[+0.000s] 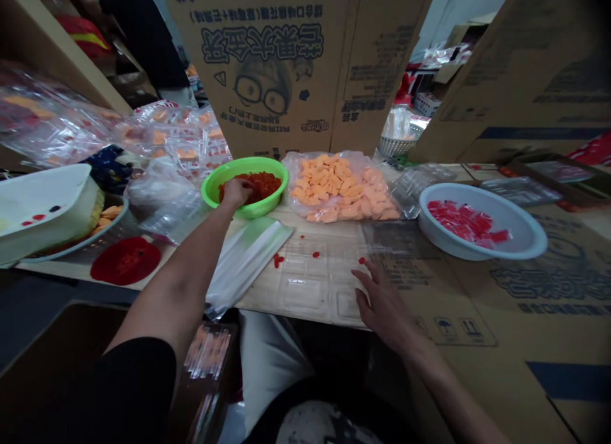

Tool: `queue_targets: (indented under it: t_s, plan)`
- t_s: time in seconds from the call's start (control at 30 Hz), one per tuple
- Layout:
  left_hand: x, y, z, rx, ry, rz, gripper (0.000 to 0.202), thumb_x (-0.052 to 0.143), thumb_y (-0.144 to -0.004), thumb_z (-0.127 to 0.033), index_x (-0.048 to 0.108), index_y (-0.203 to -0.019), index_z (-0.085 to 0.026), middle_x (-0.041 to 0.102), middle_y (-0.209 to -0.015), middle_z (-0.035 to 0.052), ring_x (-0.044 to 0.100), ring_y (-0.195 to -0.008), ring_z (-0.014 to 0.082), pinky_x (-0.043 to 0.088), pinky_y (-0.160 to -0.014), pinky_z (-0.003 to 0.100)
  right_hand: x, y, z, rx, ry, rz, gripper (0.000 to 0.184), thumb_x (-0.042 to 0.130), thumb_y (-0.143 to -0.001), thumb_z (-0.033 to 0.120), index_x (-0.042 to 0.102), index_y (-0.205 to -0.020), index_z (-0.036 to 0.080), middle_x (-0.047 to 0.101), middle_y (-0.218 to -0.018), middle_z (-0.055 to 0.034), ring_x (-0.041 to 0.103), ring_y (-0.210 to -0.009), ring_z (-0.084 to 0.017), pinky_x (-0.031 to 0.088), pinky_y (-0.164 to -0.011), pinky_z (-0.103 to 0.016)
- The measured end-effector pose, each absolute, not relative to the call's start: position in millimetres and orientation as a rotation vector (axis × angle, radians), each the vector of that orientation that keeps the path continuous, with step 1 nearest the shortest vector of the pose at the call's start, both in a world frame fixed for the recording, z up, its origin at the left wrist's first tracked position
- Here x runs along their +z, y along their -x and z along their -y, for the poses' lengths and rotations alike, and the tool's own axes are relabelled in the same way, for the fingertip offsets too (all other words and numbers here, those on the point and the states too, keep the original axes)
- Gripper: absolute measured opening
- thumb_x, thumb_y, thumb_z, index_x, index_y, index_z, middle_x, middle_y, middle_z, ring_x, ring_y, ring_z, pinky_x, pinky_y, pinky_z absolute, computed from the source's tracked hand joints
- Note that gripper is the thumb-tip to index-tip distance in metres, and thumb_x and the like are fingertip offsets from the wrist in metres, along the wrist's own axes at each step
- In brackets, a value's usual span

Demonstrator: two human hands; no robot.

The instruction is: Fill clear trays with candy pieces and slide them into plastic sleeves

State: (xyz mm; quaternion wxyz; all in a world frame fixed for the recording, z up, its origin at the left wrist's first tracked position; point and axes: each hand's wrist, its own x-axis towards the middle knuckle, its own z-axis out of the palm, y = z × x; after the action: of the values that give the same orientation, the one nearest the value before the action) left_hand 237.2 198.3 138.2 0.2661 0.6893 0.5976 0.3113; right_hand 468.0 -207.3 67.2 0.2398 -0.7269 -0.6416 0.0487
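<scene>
My left hand reaches into a bright green bowl at the centre left. Its fingers are curled down against small, glossy red pieces; what is between the fingertips is hidden. Lower right of the bowl, my right hand hovers over or rests on a clear plastic compartment tray, fingers apart and no object visible in them. A red piece lies just beyond its fingertips. More red pieces are scattered on the clear trays.
Behind the trays lies an open bag of orange candies. A pale blue basin with red-wrapped packets stands right. Clear plastic sleeves and a red disc-shaped lid are left. A tall carton rises behind; a person stands beyond.
</scene>
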Motion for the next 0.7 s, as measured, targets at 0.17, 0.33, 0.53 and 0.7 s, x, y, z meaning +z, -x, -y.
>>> queue_targets:
  t_s: [0.17, 0.33, 0.53, 0.7]
  plan:
    - [140.4, -242.6, -146.3, 0.834, -1.792, -1.432, 0.026, 0.067, -0.076, -0.016, 0.072, -0.1, -0.01, 0.07, -0.082, 0.0034, 0.057, -0.063, 0.0112, 0.05, -0.063, 0.023, 73.6, -442.6, 189.9, 0.257, 2.032, 1.783, 0.044, 0.046, -0.089, 0.013, 0.062, -0.13, 0.013, 0.045, -0.15, -0.0219, 0.045, -0.137, -0.033, 0.043, -0.107, -0.052]
    - [106.4, -259.4, -60.5, 0.288, -1.756, -0.962, 0.02, 0.073, -0.069, -0.02, 0.073, -0.088, -0.011, 0.063, -0.063, -0.0001, 0.054, -0.053, 0.0104, 0.045, -0.049, 0.021, 82.8, -406.3, 174.5, 0.425, 2.002, 1.935, 0.048, 0.047, -0.088, 0.012, 0.059, -0.135, 0.014, 0.04, -0.155, -0.0204, 0.042, -0.14, -0.032, 0.039, -0.109, -0.05]
    - [81.4, -259.7, -36.5, 0.215, -1.765, -0.957, 0.022, 0.067, -0.076, -0.021, 0.071, -0.096, -0.013, 0.057, -0.057, -0.0033, 0.049, -0.045, 0.0094, 0.038, -0.04, 0.019, 75.4, -382.6, 164.2, 0.455, 1.951, 2.188, 0.059, 0.049, -0.085, 0.013, 0.05, -0.144, 0.009, 0.035, -0.157, -0.023, 0.036, -0.142, -0.036, 0.033, -0.11, -0.051]
    - [82.8, -254.0, -52.6, 0.429, -1.519, -1.016, 0.018, 0.075, -0.072, -0.019, 0.067, -0.086, -0.01, 0.06, -0.06, -0.0013, 0.054, -0.052, 0.0091, 0.046, -0.051, 0.021, 67.8, -387.3, 163.5, 0.43, 1.986, 2.22, 0.064, 0.045, -0.086, 0.013, 0.044, -0.15, 0.012, 0.04, -0.156, -0.019, 0.038, -0.14, -0.035, 0.029, -0.108, -0.052]
